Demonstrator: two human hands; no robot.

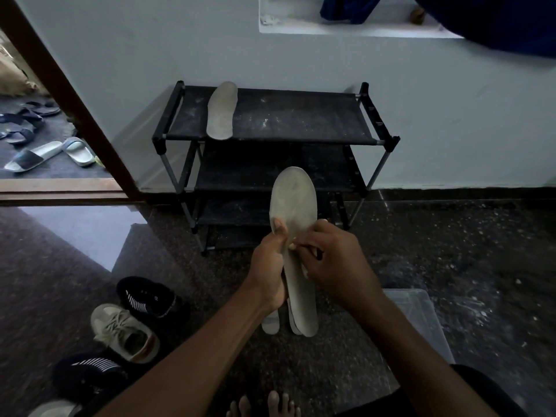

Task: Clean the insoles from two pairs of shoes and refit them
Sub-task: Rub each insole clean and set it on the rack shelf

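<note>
My left hand (269,266) grips a small stack of grey insoles (296,206) upright in front of me, thumb on the top one. My right hand (334,260) pinches the right edge of the front insole at its middle. Heel ends of the other insoles (270,322) stick out below my left hand. One more grey insole (222,111) lies flat on the top shelf of the black shoe rack (301,121). On the floor at the lower left stand a beige sneaker (123,332) and two black sneakers with white stripes (147,296) (87,371).
The rack stands against a pale wall. A clear plastic box (418,320) sits on the floor under my right forearm. An open doorway at the left shows slippers (48,155) outside. My bare toes (264,404) show at the bottom edge. The floor is dark speckled stone.
</note>
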